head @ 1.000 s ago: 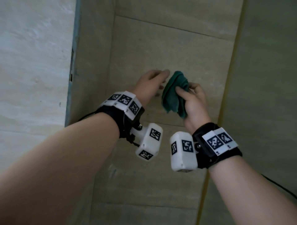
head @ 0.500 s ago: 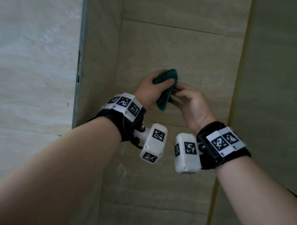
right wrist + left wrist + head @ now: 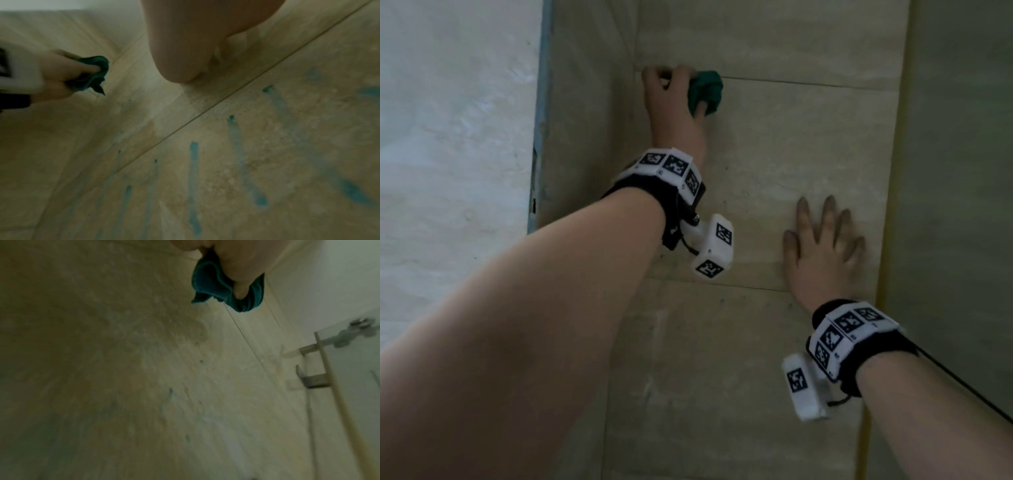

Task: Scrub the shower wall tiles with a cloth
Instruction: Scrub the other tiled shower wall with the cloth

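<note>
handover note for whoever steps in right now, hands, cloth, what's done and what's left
Left hand: grips the bunched green cloth against the shower wall tiles, high up by the left corner, at a grout line.
Right hand: flat on the tiles, fingers spread, lower and to the right, holding nothing.
Done: cloth is on the wall.
Left: blue drip streaks run down the tile below the right hand, apparently unwiped. Scrub there.

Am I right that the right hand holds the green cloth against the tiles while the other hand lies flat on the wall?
Not quite: the head view shows the left hand gripping the green cloth against the tiles, while the right hand lies flat on the wall.
</note>
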